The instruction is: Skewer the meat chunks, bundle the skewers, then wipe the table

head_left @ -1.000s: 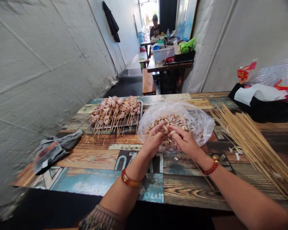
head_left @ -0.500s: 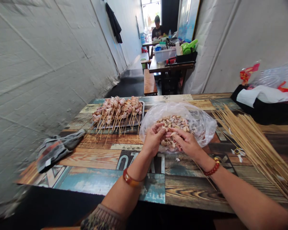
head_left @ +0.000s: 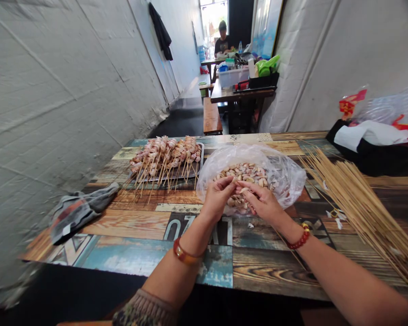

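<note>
Both hands work over a clear plastic bag (head_left: 290, 174) opened out around a heap of garlic cloves (head_left: 246, 170). My left hand (head_left: 217, 197) is closed, thumb and forefinger pinching a garlic clove at the fingertips. Just beside it, my right hand (head_left: 267, 203) grips a thin bamboo skewer (head_left: 294, 254), whose tail runs out below the palm toward me. Another pale clove shows at the right fingers; whether it is on the skewer I cannot tell. Left of the bag, a metal tray (head_left: 201, 156) carries many skewers threaded with garlic (head_left: 161, 151).
Loose bamboo skewers (head_left: 357, 199) lie in a pile at right. A grey cloth (head_left: 83, 210) rests at the table's left edge. Behind the pile stands a black container (head_left: 374, 158) with white paper. Another person (head_left: 222, 43) sits at a far table.
My left fingers have drawn closer together around the clove, where they were more spread before. The right hand has hardly moved, and the view has shifted slightly.
</note>
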Tool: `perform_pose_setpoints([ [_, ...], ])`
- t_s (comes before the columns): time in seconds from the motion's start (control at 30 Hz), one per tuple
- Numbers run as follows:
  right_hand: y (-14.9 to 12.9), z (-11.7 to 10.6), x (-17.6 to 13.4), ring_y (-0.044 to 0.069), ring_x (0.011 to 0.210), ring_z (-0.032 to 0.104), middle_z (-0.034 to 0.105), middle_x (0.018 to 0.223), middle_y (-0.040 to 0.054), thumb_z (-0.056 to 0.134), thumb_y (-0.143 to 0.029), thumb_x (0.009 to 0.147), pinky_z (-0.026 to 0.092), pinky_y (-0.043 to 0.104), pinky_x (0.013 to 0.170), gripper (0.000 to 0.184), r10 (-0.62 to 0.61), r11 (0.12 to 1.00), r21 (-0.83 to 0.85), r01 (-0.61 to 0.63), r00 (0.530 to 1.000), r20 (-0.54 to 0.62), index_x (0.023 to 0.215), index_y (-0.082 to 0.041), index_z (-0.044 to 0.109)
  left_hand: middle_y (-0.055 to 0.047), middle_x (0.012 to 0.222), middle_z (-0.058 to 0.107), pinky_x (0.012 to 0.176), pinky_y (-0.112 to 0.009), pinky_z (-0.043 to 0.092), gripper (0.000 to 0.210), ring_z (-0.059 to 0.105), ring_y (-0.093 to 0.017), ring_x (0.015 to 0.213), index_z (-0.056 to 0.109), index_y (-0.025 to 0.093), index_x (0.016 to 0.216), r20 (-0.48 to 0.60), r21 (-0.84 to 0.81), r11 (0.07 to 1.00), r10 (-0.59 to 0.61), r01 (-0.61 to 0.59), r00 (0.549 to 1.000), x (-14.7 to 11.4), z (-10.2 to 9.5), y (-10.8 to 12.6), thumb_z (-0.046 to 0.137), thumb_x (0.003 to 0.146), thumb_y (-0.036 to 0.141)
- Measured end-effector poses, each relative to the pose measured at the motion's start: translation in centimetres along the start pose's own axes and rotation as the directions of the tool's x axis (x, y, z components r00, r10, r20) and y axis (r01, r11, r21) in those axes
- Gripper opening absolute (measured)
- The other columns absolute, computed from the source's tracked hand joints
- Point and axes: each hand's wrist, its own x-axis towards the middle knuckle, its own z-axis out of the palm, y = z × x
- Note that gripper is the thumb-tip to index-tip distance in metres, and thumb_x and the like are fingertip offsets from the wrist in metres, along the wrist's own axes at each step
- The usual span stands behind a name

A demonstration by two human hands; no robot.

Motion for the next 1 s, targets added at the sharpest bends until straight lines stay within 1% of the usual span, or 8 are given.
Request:
perform_pose_setpoints([
  [0.17,-0.43,-0.05,-0.19,0.018,0.067,0.063,0.069,0.077,0.0044,0.048,-0.036,0.091,0.051,0.029,0.057,0.041,-0.076,0.997,-0.012,0.076,0.997,-0.002,0.126,-0.02,0.064,0.0,0.065,0.071,0.061,-0.021,0.053,0.04,0.063,-0.009,0.057,0.072,0.013,0.083,-0.04,0.073,0.997,0.032,-0.029,0.999,-0.04,-0.01,0.3,0.087,0.06,0.042],
  [0.27,-0.48,-0.22,-0.27,0.015,0.058,0.056,0.063,0.072,0.0018,0.048,-0.035,0.091,0.047,0.027,0.053,0.045,-0.057,0.998,-0.012,0.057,0.998,-0.007,0.131,-0.018,0.058,-0.001,0.063,0.07,0.058,-0.022,0.053,0.038,0.064,-0.011,0.056,0.069,0.013,0.083,-0.047,0.159,0.985,0.071,-0.063,0.996,-0.16,0.01,0.51,0.083,0.065,0.043],
  [0.37,-0.35,-0.37,-0.3,0.013,0.049,0.047,0.053,0.063,-0.0027,0.049,-0.034,0.091,0.042,0.025,0.046,0.053,-0.057,0.998,-0.016,0.057,0.998,-0.002,0.142,-0.018,0.047,0.0,0.059,0.069,0.055,-0.023,0.054,0.036,0.064,-0.012,0.053,0.065,0.014,0.081,-0.071,0.23,0.968,0.121,-0.102,0.99,-0.17,0.1,0.54,0.082,0.066,0.042],
  [0.43,-0.3,-0.44,-0.32,0.012,0.047,0.044,0.049,0.061,-0.0041,0.049,-0.033,0.091,0.04,0.025,0.045,0.058,-0.066,0.998,-0.021,0.066,0.998,0.023,0.147,-0.019,0.042,0.0,0.057,0.068,0.054,-0.022,0.054,0.034,0.064,-0.012,0.051,0.063,0.014,0.079,-0.075,0.274,0.955,0.142,-0.116,0.987,-0.11,0.19,0.47,0.082,0.066,0.04],
  [0.5,-0.28,-0.48,-0.33,0.012,0.047,0.043,0.046,0.061,-0.0044,0.049,-0.032,0.091,0.039,0.024,0.044,0.059,-0.061,0.998,-0.024,0.062,0.997,0.052,0.148,-0.02,0.04,0.0,0.056,0.068,0.054,-0.021,0.053,0.032,0.064,-0.011,0.05,0.063,0.014,0.079,-0.073,0.306,0.944,0.149,-0.12,0.986,-0.07,0.29,0.4,0.081,0.067,0.038],
  [0.67,-0.13,-0.53,-0.26,0.012,0.047,0.043,0.049,0.062,-0.0037,0.047,-0.029,0.091,0.038,0.024,0.044,0.059,-0.029,0.999,-0.02,0.031,0.997,0.076,0.149,-0.021,0.041,0.0,0.057,0.069,0.056,-0.023,0.055,0.032,0.066,-0.012,0.052,0.062,0.015,0.081,-0.092,0.289,0.95,0.148,-0.116,0.985,-0.1,0.47,0.33,0.081,0.066,0.036],
  [0.83,-0.18,-0.61,-0.2,0.013,0.05,0.046,0.053,0.062,-0.0032,0.047,-0.03,0.091,0.042,0.025,0.049,0.057,-0.037,0.998,-0.052,0.041,0.996,0.077,0.147,-0.02,0.044,0.001,0.057,0.067,0.056,-0.024,0.056,0.034,0.066,-0.013,0.052,0.061,0.015,0.08,-0.109,0.27,0.955,0.156,-0.122,0.982,-0.07,0.45,0.37,0.082,0.065,0.038],
  [1.0,-0.5,-0.67,-0.26,0.013,0.051,0.046,0.055,0.063,-0.0026,0.046,-0.03,0.092,0.042,0.024,0.052,0.056,-0.041,0.997,-0.067,0.046,0.997,0.072,0.147,-0.02,0.045,0.001,0.057,0.067,0.055,-0.023,0.056,0.035,0.066,-0.012,0.051,0.061,0.015,0.079,-0.116,0.297,0.945,0.178,-0.137,0.977,-0.05,0.34,0.36,0.082,0.066,0.039],
])
